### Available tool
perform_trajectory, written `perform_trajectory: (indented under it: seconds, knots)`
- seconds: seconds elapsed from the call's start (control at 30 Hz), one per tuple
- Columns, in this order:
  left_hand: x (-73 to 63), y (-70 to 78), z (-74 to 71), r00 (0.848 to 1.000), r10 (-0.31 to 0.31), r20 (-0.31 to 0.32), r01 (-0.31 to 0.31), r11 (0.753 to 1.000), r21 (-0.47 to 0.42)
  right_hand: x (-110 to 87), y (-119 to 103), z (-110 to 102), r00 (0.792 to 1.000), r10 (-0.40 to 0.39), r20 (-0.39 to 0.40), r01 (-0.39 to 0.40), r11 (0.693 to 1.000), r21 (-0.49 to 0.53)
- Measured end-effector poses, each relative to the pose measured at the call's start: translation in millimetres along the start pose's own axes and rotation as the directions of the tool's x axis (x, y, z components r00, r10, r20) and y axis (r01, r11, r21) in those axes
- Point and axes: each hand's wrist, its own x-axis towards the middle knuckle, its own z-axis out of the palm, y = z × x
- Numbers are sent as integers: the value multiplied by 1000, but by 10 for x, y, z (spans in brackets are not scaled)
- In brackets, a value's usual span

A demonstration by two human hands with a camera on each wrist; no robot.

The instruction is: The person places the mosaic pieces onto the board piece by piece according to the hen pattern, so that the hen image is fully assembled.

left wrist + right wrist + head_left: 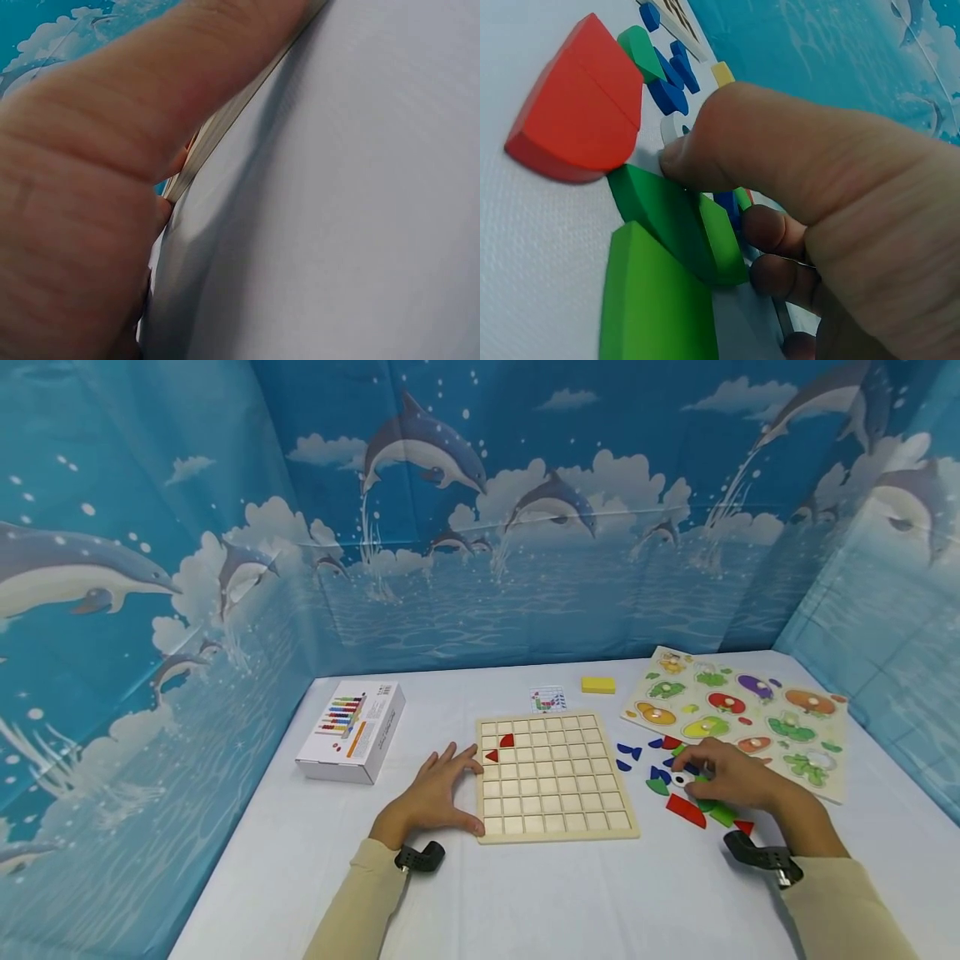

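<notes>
My left hand (435, 795) rests at the left side of a wooden grid board (555, 777), its thumb by the near corner and its fingers spread along the edge. Two red pieces (507, 740) lie in the grid's upper left. Among loose coloured pieces on the right, my right hand (726, 774) pinches a white round eye piece (680, 779) with a black dot between thumb and index finger. The thumb hides part of that piece in the right wrist view. Close to this hand are a large red piece (585, 105) and green pieces (660, 300).
Behind the board lie a small printed pattern card (547, 699) and a yellow block (597, 685). A vegetable puzzle board (697, 710) lies at the far right, beyond the loose pieces. To the left is a white box (348, 731). A dolphin-print curtain (480, 602) surrounds the table.
</notes>
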Motion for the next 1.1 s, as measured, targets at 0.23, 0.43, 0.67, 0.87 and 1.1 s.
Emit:
perform_trajectory:
  seconds: [0.23, 0.43, 0.67, 0.87, 1.1]
  knots:
    - [-4, 5, 0, 1000, -5, 1, 5, 1000, 8, 8, -30, -9, 999, -17, -49, 14, 997, -69]
    - [-8, 11, 0, 1000, -7, 3, 7, 1000, 5, 39, -55, -25, 994, -46, -104, 36, 995, -92]
    - [-14, 5, -5, 1000, -6, -1, 6, 1000, 9, 139, -150, -42, 984, -88, -158, 75, 993, -86]
    - [-14, -5, -5, 1000, -3, 0, 3, 1000, 12, 292, -309, -20, 977, -143, -160, 141, 990, -24]
    - [-10, 20, -18, 1000, -1, 4, 1, 1000, 12, 512, -480, 26, 941, -277, -193, 285, 959, 14]
